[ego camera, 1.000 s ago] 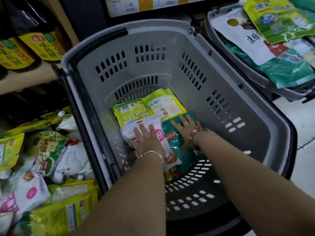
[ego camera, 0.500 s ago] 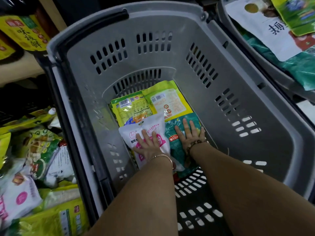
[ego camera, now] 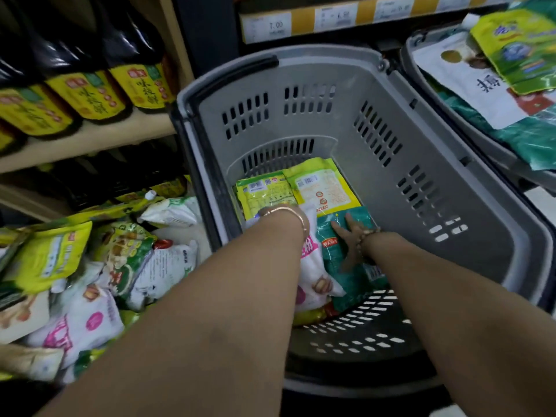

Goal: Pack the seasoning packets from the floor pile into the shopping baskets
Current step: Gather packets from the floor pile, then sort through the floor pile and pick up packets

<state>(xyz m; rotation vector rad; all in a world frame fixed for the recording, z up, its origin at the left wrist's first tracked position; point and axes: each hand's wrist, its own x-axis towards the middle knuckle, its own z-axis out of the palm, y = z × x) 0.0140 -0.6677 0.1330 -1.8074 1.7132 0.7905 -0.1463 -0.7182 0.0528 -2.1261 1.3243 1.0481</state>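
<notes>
A grey shopping basket (ego camera: 301,60) stands in front of me with several seasoning packets on its bottom. My right hand (ego camera: 350,236) presses flat, fingers spread, on a teal-green packet (ego camera: 355,284). My left hand (ego camera: 268,214) reaches down onto the white and pink packet (ego camera: 314,272) beside it; the wrist with its bracelet hides the fingers. Two yellow-green packets (ego camera: 266,197) (ego camera: 325,188) lie at the far end of the basket floor. The floor pile of packets (ego camera: 90,266) is to the basket's left.
A second grey basket (ego camera: 418,64), heaped with packets, stands at the right. Shelves with dark sauce bottles (ego camera: 90,94) and price labels (ego camera: 270,27) rise behind and to the left. The basket's near floor (ego camera: 361,335) is bare mesh.
My left wrist has tipped forward over the white packet, hiding the fingers. My right hand stays flat on the teal packet. The view has swung back and to the left.
</notes>
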